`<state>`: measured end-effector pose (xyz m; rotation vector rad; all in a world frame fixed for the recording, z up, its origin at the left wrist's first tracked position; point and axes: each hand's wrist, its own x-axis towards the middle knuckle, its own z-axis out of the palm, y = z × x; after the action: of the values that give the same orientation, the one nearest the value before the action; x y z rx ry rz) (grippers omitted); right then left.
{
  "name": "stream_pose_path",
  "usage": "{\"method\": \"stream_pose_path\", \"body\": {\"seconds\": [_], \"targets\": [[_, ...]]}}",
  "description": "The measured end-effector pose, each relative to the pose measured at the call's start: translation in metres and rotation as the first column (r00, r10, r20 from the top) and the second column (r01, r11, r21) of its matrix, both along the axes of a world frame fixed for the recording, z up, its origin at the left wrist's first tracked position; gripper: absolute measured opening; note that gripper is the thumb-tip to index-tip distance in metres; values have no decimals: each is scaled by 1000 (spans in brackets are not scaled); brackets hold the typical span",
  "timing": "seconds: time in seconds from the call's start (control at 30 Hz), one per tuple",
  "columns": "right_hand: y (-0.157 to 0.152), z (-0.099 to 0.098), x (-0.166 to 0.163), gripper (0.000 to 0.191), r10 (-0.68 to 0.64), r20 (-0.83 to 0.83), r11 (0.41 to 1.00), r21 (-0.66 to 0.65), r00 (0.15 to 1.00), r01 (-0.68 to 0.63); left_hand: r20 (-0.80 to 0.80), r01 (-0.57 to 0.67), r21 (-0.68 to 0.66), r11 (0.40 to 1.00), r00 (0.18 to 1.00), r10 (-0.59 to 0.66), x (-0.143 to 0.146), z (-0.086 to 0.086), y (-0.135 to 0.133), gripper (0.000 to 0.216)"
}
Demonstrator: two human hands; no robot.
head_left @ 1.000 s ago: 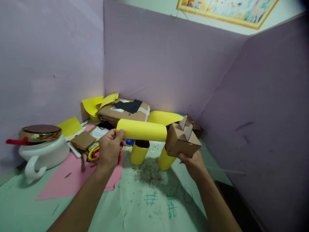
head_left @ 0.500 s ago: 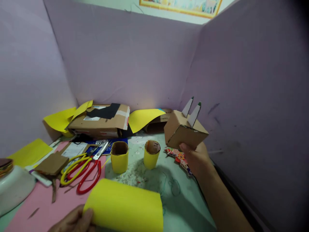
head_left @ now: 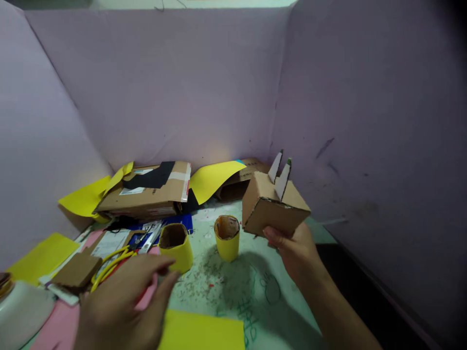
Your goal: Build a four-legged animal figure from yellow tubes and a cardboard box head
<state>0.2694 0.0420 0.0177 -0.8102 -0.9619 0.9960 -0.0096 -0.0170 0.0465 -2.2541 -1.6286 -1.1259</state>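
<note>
My right hand grips a small cardboard box with two pointed cardboard ears on top, held up above the table at the right. My left hand hovers low at the front left, fingers loosely stretched forward and empty. Just beside it, a large yellow paper roll lies on the table at the bottom edge. Two short yellow-wrapped tubes stand upright on the green table, beyond my left hand.
Scissors with yellow and red handles lie on pink paper. A flat cardboard carton and yellow sheets sit at the back. A white pot is at the far left. Purple partition walls enclose three sides.
My left hand brought the yellow roll down from over the two tubes, laid it on the table and let go. The box in my right hand stayed raised. The view shifted right.
</note>
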Motion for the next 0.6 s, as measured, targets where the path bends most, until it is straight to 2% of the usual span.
{"method": "stream_pose_path", "body": {"seconds": [0.07,0.13,0.23,0.27,0.33,0.47,0.6], "targets": [[1,-1,0,67,-13,-37,1000,2,999,13,-230,72,-134,988,968,-102,44,17,21,20],[3,-2,0,75,-20,-48,1000,17,999,21,-452,-32,-336,941,882,-132,82,25,38,32],[5,-2,-1,82,6,-31,999,35,999,-5,-593,-172,-515,840,779,-204,113,28,55,35],[5,-1,-1,82,9,-32,999,35,999,-8,-599,-178,-532,828,771,-219,116,28,58,33],[5,0,-1,84,0,-47,999,38,999,2,-588,-167,-512,843,783,-202,113,32,67,30],[4,2,-2,84,-53,-76,997,51,996,57,-566,-215,-414,885,822,-65,98,49,96,32],[5,0,-3,86,-48,-34,998,38,998,49,-546,-184,-483,856,828,-129,92,55,140,31]]}}
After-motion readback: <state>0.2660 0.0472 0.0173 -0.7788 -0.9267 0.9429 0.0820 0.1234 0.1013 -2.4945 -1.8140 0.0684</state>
